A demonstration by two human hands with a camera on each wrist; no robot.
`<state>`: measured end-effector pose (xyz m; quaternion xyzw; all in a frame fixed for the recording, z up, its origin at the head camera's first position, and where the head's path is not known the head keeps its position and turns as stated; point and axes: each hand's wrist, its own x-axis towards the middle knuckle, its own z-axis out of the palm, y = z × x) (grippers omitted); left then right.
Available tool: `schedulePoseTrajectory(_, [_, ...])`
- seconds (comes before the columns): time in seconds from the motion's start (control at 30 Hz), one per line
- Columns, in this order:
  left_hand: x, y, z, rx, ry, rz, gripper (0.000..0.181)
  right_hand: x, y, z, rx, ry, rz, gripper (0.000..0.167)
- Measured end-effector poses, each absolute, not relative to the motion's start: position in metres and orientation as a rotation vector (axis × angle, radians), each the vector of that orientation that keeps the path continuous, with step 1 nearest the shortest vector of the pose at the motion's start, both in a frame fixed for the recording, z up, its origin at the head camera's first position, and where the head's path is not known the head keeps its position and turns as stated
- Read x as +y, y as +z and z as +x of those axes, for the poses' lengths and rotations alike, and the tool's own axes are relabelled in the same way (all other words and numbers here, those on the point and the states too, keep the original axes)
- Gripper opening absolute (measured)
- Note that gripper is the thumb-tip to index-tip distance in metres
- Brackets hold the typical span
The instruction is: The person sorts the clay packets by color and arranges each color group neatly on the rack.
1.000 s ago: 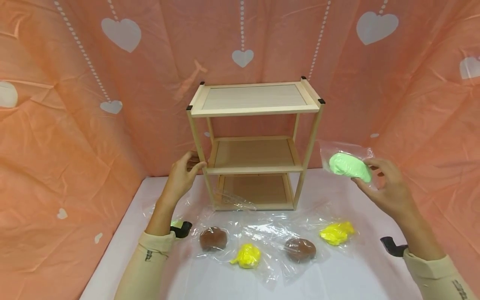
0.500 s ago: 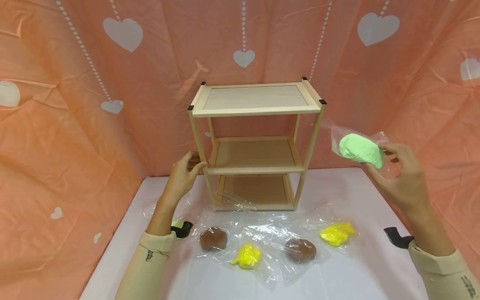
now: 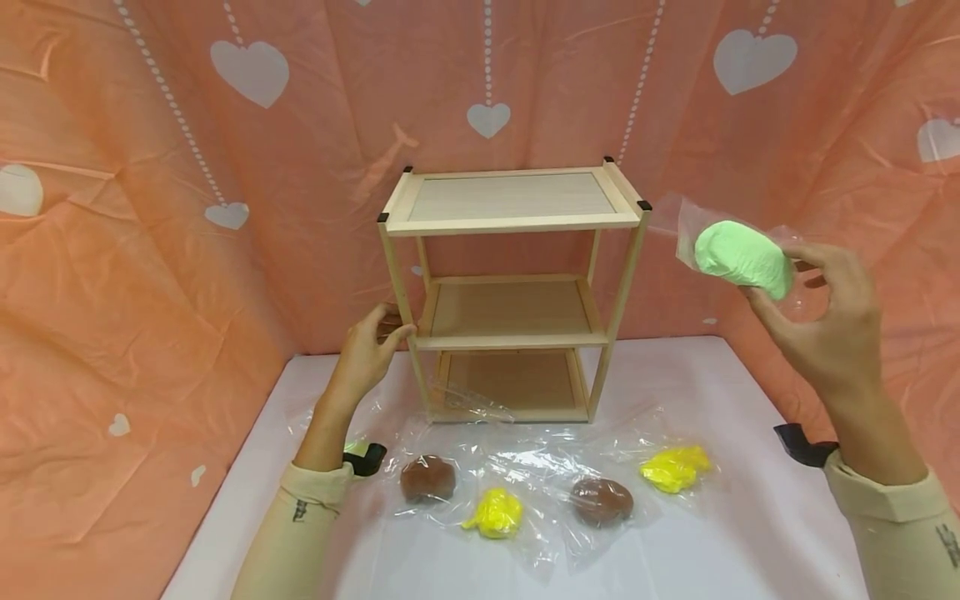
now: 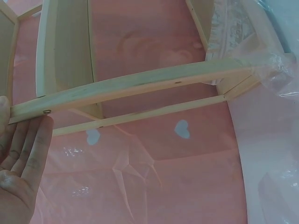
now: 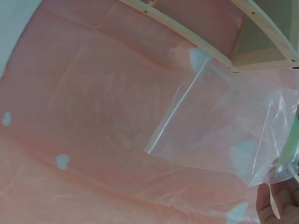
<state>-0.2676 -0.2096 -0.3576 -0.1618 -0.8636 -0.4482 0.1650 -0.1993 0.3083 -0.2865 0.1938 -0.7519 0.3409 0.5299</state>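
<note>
A three-tier wooden shelf (image 3: 517, 342) stands at the back of the table. My left hand (image 3: 365, 354) pinches its front left post (image 4: 140, 86) at middle-shelf height, thumb in front and fingers behind. Right of the shelf's top, my right hand (image 3: 832, 321) holds up a clear bag with a light green lump (image 3: 742, 257) between thumb and fingers, apart from the shelf. In the right wrist view the bag's zip end (image 5: 187, 126) hangs near the shelf frame, and the fingers (image 5: 275, 203) show at the lower right corner.
In front of the shelf lie bagged lumps: brown (image 3: 427, 478), yellow (image 3: 497, 512), brown (image 3: 602, 501) and yellow (image 3: 675, 468). Another green lump (image 3: 357, 447) is partly hidden by my left wrist. One bag's edge overlaps the shelf's bottom front. Pink cloth (image 3: 315, 125) surrounds the table (image 3: 697, 550).
My right hand has risen and shifted right, carrying the bagged green lump from middle-shelf height to near the top tier. My left hand stays on the post.
</note>
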Motion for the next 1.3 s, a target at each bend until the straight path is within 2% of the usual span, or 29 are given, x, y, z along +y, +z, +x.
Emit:
schedulePoseTrajectory(0.23, [-0.21,-0.358,-0.268,-2.456,-1.293,-0.457,0.026,0.304,-0.273,-0.206,-1.752,0.818,0.386,0.064])
schedulePoseTrajectory(0.37, [-0.21,-0.358,-0.268,-2.458,-1.295,-0.455,0.028,0.297,-0.264,-0.211,-1.704,0.832,0.357,0.057])
schedulePoseTrajectory(0.67, [-0.209,-0.358,-0.267,-2.46,-1.293,-0.443,0.028,0.266,-0.24,-0.214,-1.607,0.843,0.283,0.051])
schedulePoseTrajectory(1.03, [-0.209,-0.357,-0.265,-2.47,-1.303,-0.444,0.029,0.257,-0.219,-0.232,-1.523,0.833,0.209,0.043])
schedulePoseTrajectory(1.3, [-0.21,-0.358,-0.267,-2.47,-1.302,-0.447,0.029,0.237,-0.204,-0.237,-1.419,0.874,0.205,0.043])
